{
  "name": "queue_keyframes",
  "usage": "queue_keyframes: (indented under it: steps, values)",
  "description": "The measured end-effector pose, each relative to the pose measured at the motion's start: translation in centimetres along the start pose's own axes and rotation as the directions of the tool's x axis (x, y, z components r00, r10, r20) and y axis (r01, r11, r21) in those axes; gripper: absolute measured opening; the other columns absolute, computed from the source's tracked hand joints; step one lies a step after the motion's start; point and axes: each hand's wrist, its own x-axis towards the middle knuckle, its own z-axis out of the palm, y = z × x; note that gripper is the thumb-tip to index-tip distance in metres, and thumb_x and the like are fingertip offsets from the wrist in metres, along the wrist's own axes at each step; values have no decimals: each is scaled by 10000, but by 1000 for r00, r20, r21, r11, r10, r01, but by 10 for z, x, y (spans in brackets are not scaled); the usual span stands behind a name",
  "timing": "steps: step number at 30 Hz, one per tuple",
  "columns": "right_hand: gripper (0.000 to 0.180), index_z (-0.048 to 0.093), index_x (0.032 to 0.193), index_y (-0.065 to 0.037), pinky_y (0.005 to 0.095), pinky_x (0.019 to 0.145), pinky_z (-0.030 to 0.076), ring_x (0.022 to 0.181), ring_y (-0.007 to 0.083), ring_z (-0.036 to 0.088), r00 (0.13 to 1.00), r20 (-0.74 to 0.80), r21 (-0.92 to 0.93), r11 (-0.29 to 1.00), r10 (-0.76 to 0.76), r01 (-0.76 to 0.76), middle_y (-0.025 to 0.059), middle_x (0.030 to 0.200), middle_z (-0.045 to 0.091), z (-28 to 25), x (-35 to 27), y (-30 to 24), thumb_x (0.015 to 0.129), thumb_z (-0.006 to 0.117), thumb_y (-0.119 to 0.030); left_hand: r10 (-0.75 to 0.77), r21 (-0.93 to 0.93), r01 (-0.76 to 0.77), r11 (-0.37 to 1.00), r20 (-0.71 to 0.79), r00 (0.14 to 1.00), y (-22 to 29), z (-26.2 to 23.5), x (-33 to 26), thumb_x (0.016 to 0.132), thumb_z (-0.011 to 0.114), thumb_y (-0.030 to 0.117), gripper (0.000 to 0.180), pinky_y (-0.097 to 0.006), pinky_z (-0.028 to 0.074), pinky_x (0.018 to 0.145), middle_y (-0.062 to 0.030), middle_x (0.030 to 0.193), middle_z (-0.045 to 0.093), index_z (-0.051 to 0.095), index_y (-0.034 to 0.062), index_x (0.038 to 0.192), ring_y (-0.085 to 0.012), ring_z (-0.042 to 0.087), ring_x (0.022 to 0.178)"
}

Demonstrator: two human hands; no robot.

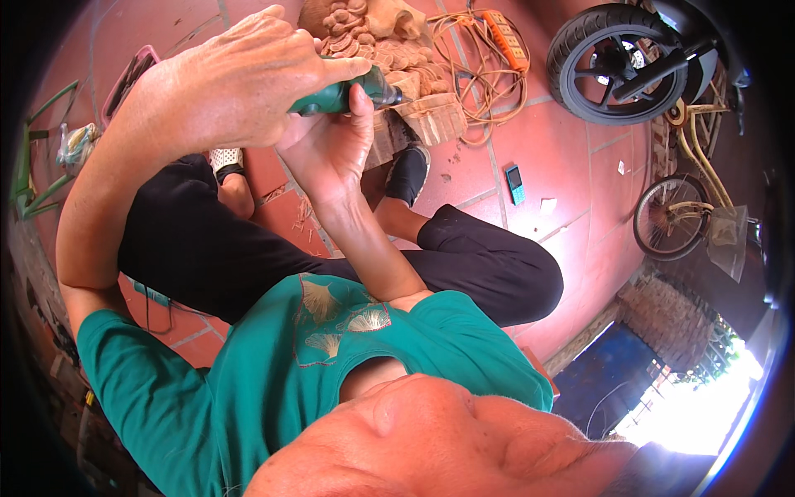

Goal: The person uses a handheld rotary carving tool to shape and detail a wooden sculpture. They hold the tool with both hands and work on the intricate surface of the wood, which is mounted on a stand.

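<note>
A green handheld rotary tool with a dark nose and a thin tip points to the right. My left hand is wrapped over it from above, one finger stretched along its top. From below, my right hand holds the tool too, thumb up against its side; its other fingers are partly hidden. Just beyond the tool is a carved brown wooden piece with rounded relief, on a wooden block. Whether the tip touches the wood, I cannot tell.
On the red tiled floor lie an orange power strip with a coiled cord and a small blue phone. A motorbike wheel and a small bicycle wheel stand at the right. My dark slipper is beside the block.
</note>
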Motion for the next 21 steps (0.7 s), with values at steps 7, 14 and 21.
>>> queue_keyframes:
  steps: [7, 14, 21]
  values:
    - [600, 578, 1396, -145, 513, 1208, 321, 1387, 215, 504, 1000, 14, -26, 1000, 7, -7, 4, 1433, 601, -1, 1, 5, 837, 785, -212, 22, -74, -23, 997, -24, 999, -7, 8, -8, 666, 680, -21, 880, -483, 428, 1101, -159, 1159, 670, 506, 175, 1506, -341, 641, 1092]
    - [632, 550, 1425, -144, 504, 1194, 344, 1391, 216, 499, 1000, 7, -24, 1000, 9, -9, 7, 1454, 579, -4, 1, 10, 840, 779, -206, 14, -60, -14, 998, 0, 1000, -10, 9, -13, 656, 695, -5, 888, -469, 446, 1067, -161, 1112, 688, 513, 180, 1505, -326, 648, 1079]
    - [679, 504, 1479, -155, 492, 1189, 352, 1394, 220, 496, 999, 21, -50, 998, 28, -27, 15, 1492, 546, -15, 3, 13, 857, 766, -228, -69, -73, 83, 994, 168, 983, -15, 7, -14, 686, 688, 15, 858, -436, 454, 1052, -180, 1096, 688, 509, 177, 1510, -370, 637, 1063]
